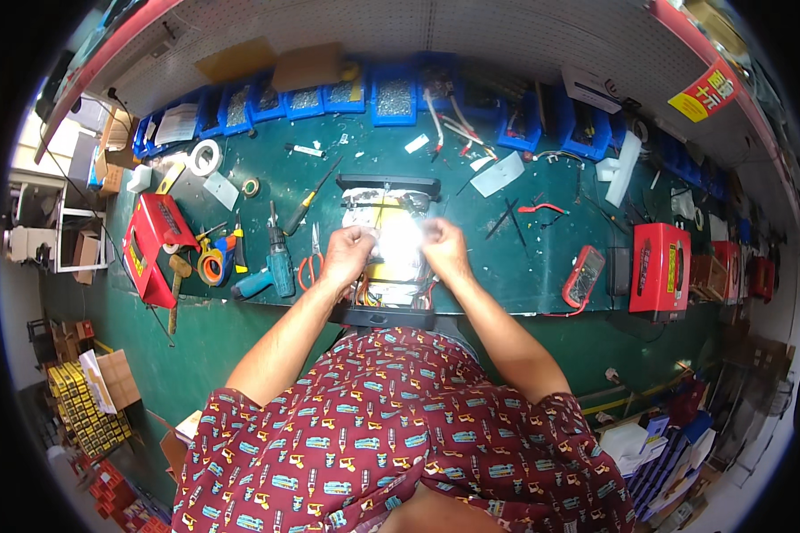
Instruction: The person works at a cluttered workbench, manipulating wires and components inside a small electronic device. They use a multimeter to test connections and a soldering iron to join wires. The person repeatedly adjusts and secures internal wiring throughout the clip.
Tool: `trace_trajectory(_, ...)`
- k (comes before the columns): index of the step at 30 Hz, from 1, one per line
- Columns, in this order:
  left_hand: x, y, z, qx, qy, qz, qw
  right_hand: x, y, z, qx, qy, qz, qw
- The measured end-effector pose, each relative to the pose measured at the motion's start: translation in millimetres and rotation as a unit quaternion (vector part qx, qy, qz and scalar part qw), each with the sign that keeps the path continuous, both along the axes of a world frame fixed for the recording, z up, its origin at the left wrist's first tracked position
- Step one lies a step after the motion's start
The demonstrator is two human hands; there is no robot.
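Observation:
A battery-like pack [384, 275] with white wrapping, a yellow panel, black end pieces and wires at its lower end lies before me, partly washed out by glare. My left hand [351, 251] is closed at its left side, fingertips against the pack; what they grip is too small to name. At the right edge of the pack, my right hand [444, 249] has its fingers pinched together, their tips lost in the bright spot. Orange-handled scissors [308, 269] lie left of the pack, with a teal cordless drill [281, 271] beyond them.
A screwdriver [301, 210], red casing [142, 249], mallet [180, 275] and tape rolls [204, 160] occupy the bench's left. Blue bins [394, 115] line the back. Red-handled pliers [533, 208], a multimeter [582, 275] and a red boxy unit [658, 266] are at the right.

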State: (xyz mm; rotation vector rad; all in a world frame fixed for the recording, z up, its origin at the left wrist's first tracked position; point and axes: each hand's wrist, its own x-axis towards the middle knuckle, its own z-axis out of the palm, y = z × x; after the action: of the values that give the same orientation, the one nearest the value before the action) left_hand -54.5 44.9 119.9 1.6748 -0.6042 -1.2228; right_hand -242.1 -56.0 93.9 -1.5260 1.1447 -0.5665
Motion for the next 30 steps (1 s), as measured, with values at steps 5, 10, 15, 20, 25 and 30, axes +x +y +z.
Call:
trace_trajectory(5, 7.0, -27.1, -44.0, 0.048, 0.002, -0.037, 0.998, 43.8, -42.3, -58.6, -0.167, 0.063, -0.053, 0.983)
trace_trajectory(10, 14.2, -52.8, -32.5, 0.143, 0.050, -0.020, 0.988, 45.8, -39.1, -46.8, -0.028, 0.008, -0.044, 0.999)
trace_trajectory(15, 19.2, -72.7, -34.8, 0.190, 0.029, -0.042, 0.980, 39.0, -31.6, -43.4, -0.019, -0.005, -0.048, 0.999)
trace_trajectory(20, 15.7, -80.8, -52.1, 0.204, 0.005, -0.039, 0.978, 37.0, -24.9, -44.0, -0.060, 0.009, -0.019, 0.998)
trace_trajectory(25, 23.0, -77.1, -51.3, 0.188, 0.043, -0.040, 0.980, 24.8, -19.0, -33.2, -0.142, 0.039, 0.092, 0.985)
trace_trajectory(30, 27.8, -81.6, -39.3, 0.226, 0.036, -0.082, 0.970, 18.4, -25.2, -23.4, -0.189, 0.087, 0.188, 0.960)
